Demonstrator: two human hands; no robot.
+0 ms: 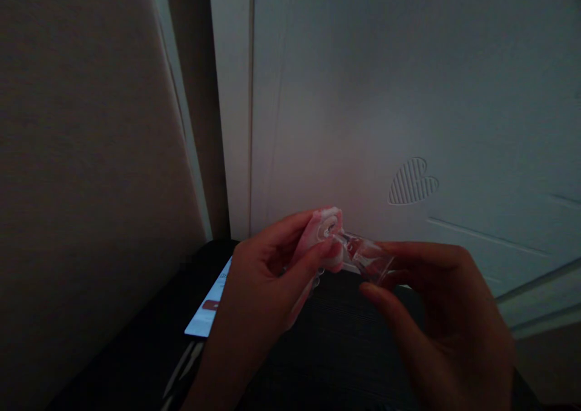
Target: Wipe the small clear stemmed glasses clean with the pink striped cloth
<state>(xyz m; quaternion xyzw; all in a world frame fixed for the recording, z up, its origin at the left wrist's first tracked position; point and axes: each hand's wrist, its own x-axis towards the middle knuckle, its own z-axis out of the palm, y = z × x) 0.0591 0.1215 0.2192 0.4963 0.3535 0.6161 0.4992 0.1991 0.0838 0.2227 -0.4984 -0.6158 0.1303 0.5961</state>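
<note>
In dim light my left hand (276, 278) grips a small pink object (336, 256) whose upper end has a pale round part with a darker centre. What exactly the object is I cannot make out. A clear plastic piece (365, 255), narrow at its left end and wider to the right, sits between the thumb and fingers of my right hand (445, 314). Its narrow end meets the round part of the pink object, or lies just in front of it. Small clear loops (319, 278) show below the pink object, partly hidden by my left hand.
A lit phone-like screen (204, 317) lies on the dark surface (336, 350), partly behind my left forearm. Near it are thin pale strips (184, 362). A white panel (318, 126) with a ribbed heart relief (413, 183) stands behind; a brownish wall (91, 157) rises at left.
</note>
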